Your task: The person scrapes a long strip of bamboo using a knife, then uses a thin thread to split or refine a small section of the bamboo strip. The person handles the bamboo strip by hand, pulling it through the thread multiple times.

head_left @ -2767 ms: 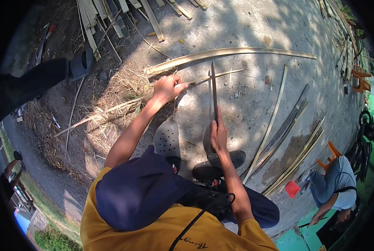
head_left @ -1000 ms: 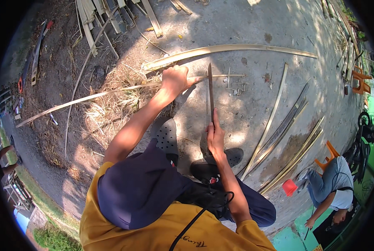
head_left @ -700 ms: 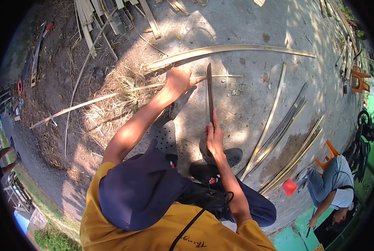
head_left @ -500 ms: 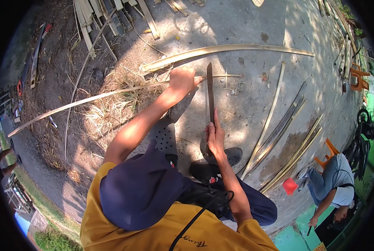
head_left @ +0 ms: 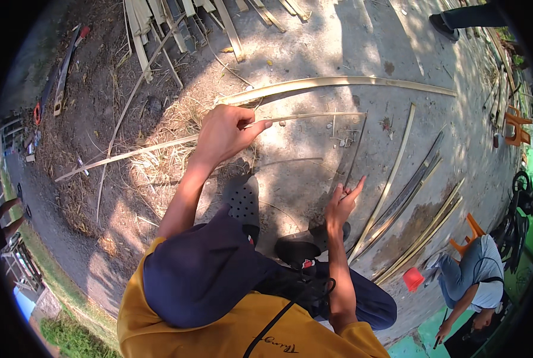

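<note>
My left hand (head_left: 223,132) is closed around a long thin bamboo strip (head_left: 129,155) that runs from the dirt at the left across the concrete to the right. My right hand (head_left: 343,201) hovers lower, fingers spread and holding nothing, just at the near end of a long dark blade (head_left: 355,149) that lies on the concrete. A wide curved bamboo slat (head_left: 338,82) lies beyond both hands. My feet in black clogs (head_left: 242,197) rest below the strip.
Several split bamboo strips (head_left: 397,197) lie on the concrete to the right, and a pile of slats (head_left: 177,18) at the top. A crouching person in a grey shirt (head_left: 475,274) works at lower right, near a red container (head_left: 414,278) and an orange stool (head_left: 469,232).
My right hand held the dark blade upright against the strip; now the blade lies on the ground and the hand is open. My left hand has drawn the strip along.
</note>
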`<control>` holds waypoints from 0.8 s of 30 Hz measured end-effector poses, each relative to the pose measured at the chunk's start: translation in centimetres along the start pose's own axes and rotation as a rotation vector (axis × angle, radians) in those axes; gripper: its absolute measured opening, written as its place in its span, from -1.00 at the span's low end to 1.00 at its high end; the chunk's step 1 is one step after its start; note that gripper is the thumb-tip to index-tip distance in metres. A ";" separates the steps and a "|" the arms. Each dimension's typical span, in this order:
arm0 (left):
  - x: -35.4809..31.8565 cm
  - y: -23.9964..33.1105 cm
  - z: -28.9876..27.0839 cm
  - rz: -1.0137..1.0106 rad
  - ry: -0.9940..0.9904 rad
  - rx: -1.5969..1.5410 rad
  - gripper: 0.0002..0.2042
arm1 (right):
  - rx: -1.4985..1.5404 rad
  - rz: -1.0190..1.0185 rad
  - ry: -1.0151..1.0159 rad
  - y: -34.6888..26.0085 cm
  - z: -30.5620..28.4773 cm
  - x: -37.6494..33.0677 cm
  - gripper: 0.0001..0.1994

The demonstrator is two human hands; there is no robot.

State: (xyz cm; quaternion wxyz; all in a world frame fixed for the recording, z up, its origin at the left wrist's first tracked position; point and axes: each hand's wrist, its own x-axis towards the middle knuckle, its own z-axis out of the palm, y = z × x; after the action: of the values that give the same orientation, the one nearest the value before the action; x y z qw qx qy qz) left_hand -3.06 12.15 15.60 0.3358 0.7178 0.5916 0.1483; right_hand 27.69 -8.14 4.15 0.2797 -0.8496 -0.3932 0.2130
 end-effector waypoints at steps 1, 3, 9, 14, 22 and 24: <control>-0.3 0.2 -0.5 0.001 0.006 0.000 -0.51 | 0.002 -0.005 0.001 0.1 0.2 0.0 -0.23; -1.0 0.6 -0.9 0.172 0.163 -0.026 -0.55 | -0.011 0.044 -0.064 -0.5 0.2 -0.3 -0.20; -2.1 2.0 -0.4 0.366 0.295 -0.054 -0.67 | -0.142 -0.085 -0.128 -0.6 0.7 0.0 -0.13; -2.6 2.8 0.2 0.484 0.324 -0.001 -0.67 | -0.220 -0.094 -0.194 -0.9 -0.4 0.5 -0.15; -2.9 3.2 0.2 0.529 0.331 0.119 -0.63 | 0.092 -0.520 0.457 -16.9 -10.5 3.8 -0.49; -3.0 3.6 0.3 0.538 0.313 0.112 -0.63 | -0.205 -0.909 -0.017 -21.2 -10.4 4.3 -0.63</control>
State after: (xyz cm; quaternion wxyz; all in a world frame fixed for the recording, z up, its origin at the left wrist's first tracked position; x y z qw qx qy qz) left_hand -0.93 8.91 18.26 0.1494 0.8345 0.4322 0.3075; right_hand 24.61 3.37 24.99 0.2559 -0.6126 -0.7470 0.0359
